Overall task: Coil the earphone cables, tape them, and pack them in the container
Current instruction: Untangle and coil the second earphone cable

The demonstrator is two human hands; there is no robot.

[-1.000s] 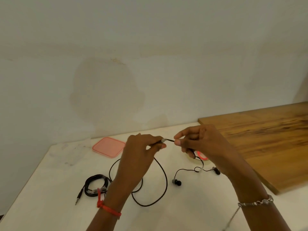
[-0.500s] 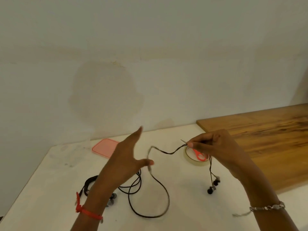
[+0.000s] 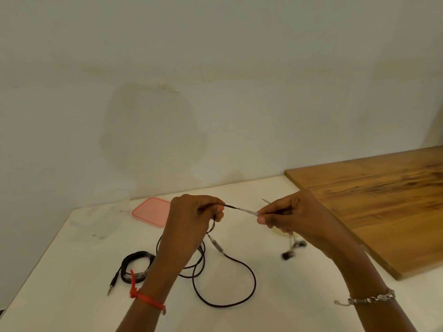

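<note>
A black earphone cable (image 3: 242,267) is stretched taut between my two hands above the white table. My left hand (image 3: 191,224) pinches one part of it, and the loose rest hangs down and loops on the table. My right hand (image 3: 292,214) pinches the other part, with the two earbuds (image 3: 293,250) dangling blurred below it. A second earphone (image 3: 136,264) lies coiled at the left, its jack plug pointing to the near left. The roll of tape is mostly hidden behind my right hand.
A pink container lid (image 3: 151,210) lies flat near the wall, behind my left hand. A thick wooden board (image 3: 383,202) covers the table's right side. The white table (image 3: 72,283) ends at the wall behind and drops off at the left.
My left hand was open half a second ago and has closed on the cable again. The hands pulled the stretch of cable straight, and the earbuds swing under my right hand.
</note>
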